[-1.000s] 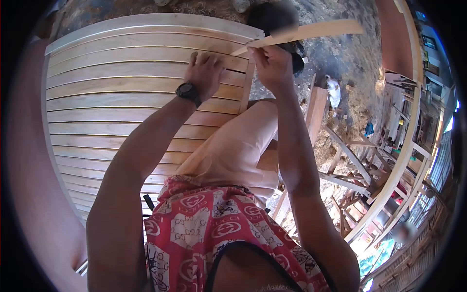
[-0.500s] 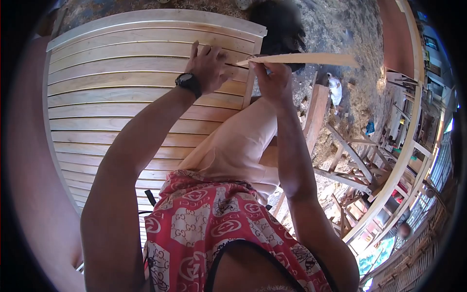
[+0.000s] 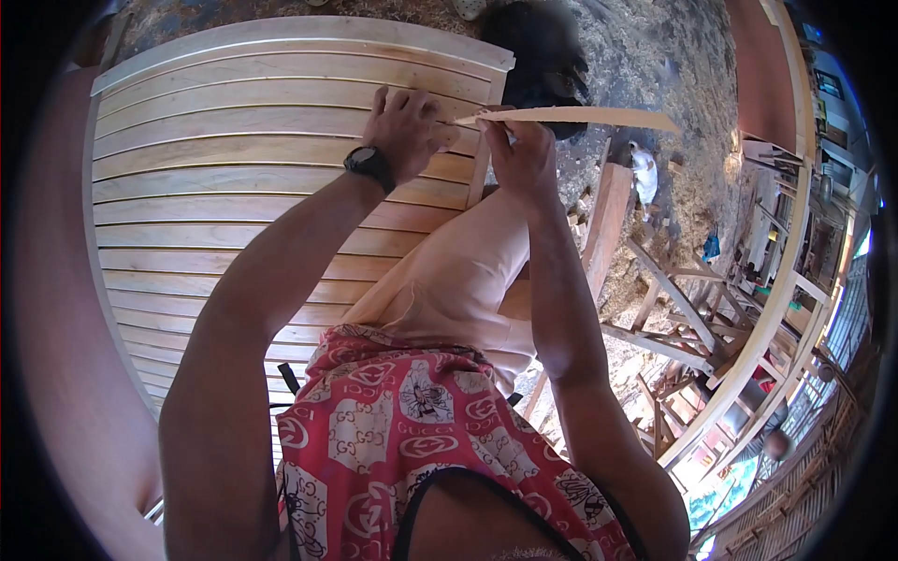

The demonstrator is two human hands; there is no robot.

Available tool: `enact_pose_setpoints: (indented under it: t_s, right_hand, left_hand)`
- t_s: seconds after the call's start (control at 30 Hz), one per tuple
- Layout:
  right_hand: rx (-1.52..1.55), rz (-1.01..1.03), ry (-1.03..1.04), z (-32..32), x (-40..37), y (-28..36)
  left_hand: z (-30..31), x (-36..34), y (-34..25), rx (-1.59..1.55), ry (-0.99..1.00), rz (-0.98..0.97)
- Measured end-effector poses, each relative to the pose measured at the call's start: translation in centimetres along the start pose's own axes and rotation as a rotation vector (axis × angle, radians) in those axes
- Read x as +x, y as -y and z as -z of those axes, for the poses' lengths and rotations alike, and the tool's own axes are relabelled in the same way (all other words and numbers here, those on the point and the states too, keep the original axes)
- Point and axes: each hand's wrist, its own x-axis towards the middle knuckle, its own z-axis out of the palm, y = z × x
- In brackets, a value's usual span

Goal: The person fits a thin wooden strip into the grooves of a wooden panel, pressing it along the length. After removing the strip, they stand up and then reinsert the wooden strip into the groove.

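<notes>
A large panel of pale wooden slats (image 3: 215, 154) lies in front of me, with dark gaps between the slats and a frame along its edges. My right hand (image 3: 521, 154) pinches a thin wooden strip (image 3: 599, 116) near its narrow end, at the panel's right edge. The wide end of the strip sticks out to the right over the floor. Resting on the slats beside the strip's narrow tip is my left hand (image 3: 407, 126), its fingers apart and slightly bent. It wears a black wristwatch (image 3: 370, 166). Whether anything lies under its fingertips is hidden.
A dark, blurred shape (image 3: 533, 56) sits just past the panel's upper right corner. Wood shavings cover the floor (image 3: 655, 56). A small white animal (image 3: 644, 173) is on the floor at right, near a thick timber (image 3: 608, 220). Wooden frames (image 3: 692, 318) stand farther right.
My left hand has slid slightly to the right across the slats. My right hand stays nearly in place, and the strip's wide end has drawn a little to the left.
</notes>
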Motion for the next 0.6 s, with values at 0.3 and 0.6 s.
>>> enact_pose_setpoints:
  t_s: [0.3, 0.6]
  right_hand:
    - [-0.035, 0.021, -0.008, 0.0, 0.2, -0.1]
    - [0.044, 0.079, -0.082, 2.4, 1.1, 2.3]
  left_hand:
    - [-1.7, -1.1, -1.1, 0.013, -0.096, 0.098]
    - [-1.2, -3.5, -1.3, 0.058, -0.022, 0.037]
